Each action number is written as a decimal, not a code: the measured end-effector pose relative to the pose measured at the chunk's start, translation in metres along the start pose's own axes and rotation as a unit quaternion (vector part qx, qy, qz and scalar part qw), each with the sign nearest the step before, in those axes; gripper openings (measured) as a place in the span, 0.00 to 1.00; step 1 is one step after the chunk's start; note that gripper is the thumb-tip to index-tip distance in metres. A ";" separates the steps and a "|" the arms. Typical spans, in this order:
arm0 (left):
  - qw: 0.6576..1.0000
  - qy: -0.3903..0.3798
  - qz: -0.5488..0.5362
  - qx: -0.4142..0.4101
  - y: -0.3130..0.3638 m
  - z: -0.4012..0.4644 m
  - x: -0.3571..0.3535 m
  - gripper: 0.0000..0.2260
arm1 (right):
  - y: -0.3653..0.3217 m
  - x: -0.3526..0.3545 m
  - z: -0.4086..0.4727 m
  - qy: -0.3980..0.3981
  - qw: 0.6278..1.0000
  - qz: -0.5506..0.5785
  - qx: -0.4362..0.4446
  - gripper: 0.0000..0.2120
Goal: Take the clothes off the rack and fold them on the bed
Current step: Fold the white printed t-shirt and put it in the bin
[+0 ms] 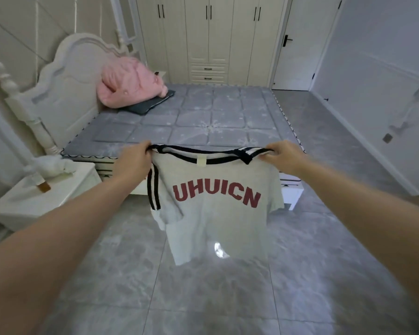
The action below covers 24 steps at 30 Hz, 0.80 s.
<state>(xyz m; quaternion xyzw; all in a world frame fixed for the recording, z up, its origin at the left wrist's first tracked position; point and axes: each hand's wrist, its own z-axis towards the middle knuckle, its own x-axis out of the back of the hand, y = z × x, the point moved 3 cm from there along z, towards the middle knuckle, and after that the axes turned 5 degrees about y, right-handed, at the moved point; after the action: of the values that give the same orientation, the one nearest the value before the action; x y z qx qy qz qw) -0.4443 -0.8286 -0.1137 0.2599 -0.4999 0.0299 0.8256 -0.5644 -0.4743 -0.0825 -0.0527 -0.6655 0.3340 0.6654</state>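
A light grey T-shirt [215, 221] with red letters and dark striped trim hangs in the air in front of me, over the floor. My left hand [133, 160] grips its left shoulder and my right hand [284, 155] grips its right shoulder, stretching the neckline between them. The shirt's printed side faces me. Beyond it lies the bed [203, 117] with a grey quilted cover, its near edge just behind my hands. No clothes rack is in view.
A pink quilt [128, 83] lies bunched on a dark pillow [150, 103] by the white headboard [65, 88]. A white nightstand [39, 192] stands left of me. Wardrobes [211, 37] and a door [300, 44] line the far wall. Grey tiled floor [203, 298] spreads below.
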 end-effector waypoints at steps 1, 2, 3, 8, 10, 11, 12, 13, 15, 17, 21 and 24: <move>1.000 0.000 -0.007 0.002 -0.003 0.008 -0.005 0.11 | 0.001 -0.002 0.009 0.006 1.000 0.000 -0.005 0.08; 1.000 0.001 -0.013 0.006 -0.007 0.020 -0.011 0.10 | 0.000 -0.005 0.021 0.010 1.000 0.005 -0.009 0.07; 1.000 0.000 -0.029 0.013 -0.009 0.029 -0.015 0.10 | 0.001 -0.008 0.030 0.009 1.000 0.016 -0.019 0.09; 0.991 0.000 -0.118 0.061 -0.004 0.081 -0.038 0.09 | 0.010 -0.027 0.093 0.005 0.993 0.107 -0.048 0.19; 0.989 0.013 -0.132 0.062 -0.001 0.106 -0.048 0.08 | 0.017 -0.038 0.125 -0.015 0.987 0.155 -0.049 0.18; 0.988 0.021 -0.137 0.061 -0.001 0.117 -0.053 0.08 | 0.022 -0.043 0.138 -0.029 0.983 0.172 -0.048 0.16; 0.988 0.030 -0.139 0.054 0.001 0.133 -0.059 0.07 | 0.026 -0.048 0.157 -0.044 0.980 0.188 -0.040 0.12; 0.989 0.031 -0.140 0.044 0.001 0.144 -0.063 0.07 | 0.029 -0.051 0.169 -0.054 0.977 0.202 -0.031 0.09; 0.991 0.012 -0.132 0.017 0.008 0.177 -0.071 0.06 | 0.035 -0.053 0.203 -0.077 0.973 0.217 -0.017 0.02; 0.994 -0.034 -0.099 -0.023 0.014 0.208 -0.078 0.06 | 0.046 -0.055 0.239 -0.086 0.971 0.225 -0.017 0.03; 0.991 -0.086 -0.006 -0.104 0.006 0.259 -0.090 0.10 | 0.055 -0.050 0.307 -0.085 0.974 0.207 0.006 0.11; 0.990 -0.076 0.020 -0.116 -0.004 0.285 -0.101 0.11 | 0.055 -0.052 0.347 -0.130 0.967 0.218 0.001 0.06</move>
<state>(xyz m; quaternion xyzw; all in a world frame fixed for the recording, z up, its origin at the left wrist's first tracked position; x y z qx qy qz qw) -0.7243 -0.9416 -0.0958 0.1533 -0.5661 -0.0314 0.8093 -0.8988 -0.5886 -0.1168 -0.1521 -0.7184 0.4755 0.4844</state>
